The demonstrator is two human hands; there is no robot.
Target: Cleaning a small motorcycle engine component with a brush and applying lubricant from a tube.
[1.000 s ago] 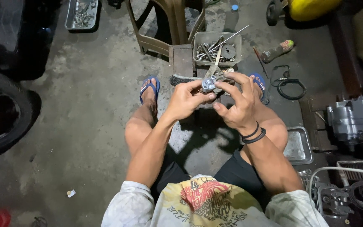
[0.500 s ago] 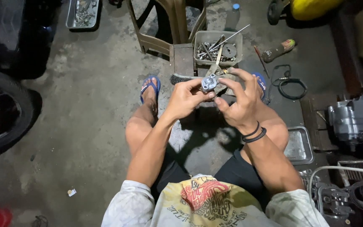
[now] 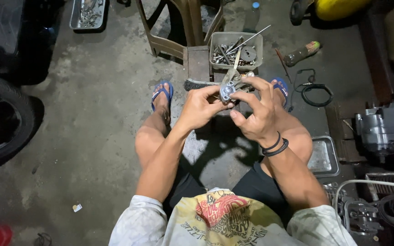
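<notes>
I sit on a concrete floor with both hands raised between my knees. My left hand (image 3: 201,107) and my right hand (image 3: 256,109) together hold a small grey metal part (image 3: 227,91) with round holes, pinched at the fingertips. My right wrist wears two dark bands. Just beyond the hands stands a grey plastic tub (image 3: 235,50) filled with gears, bolts and rods. A brush (image 3: 201,84) lies on the floor under my hands.
A motorcycle tyre (image 3: 5,123) is at the left, a wooden stool (image 3: 178,27) ahead, a metal tray (image 3: 324,157) at my right knee. Engine parts (image 3: 386,132) sit at the right. A bottle (image 3: 302,53) and a black cable loop (image 3: 316,94) lie beyond my right foot.
Both hands have stayed on the metal part, shifting it slightly between the fingers. Nothing else has moved.
</notes>
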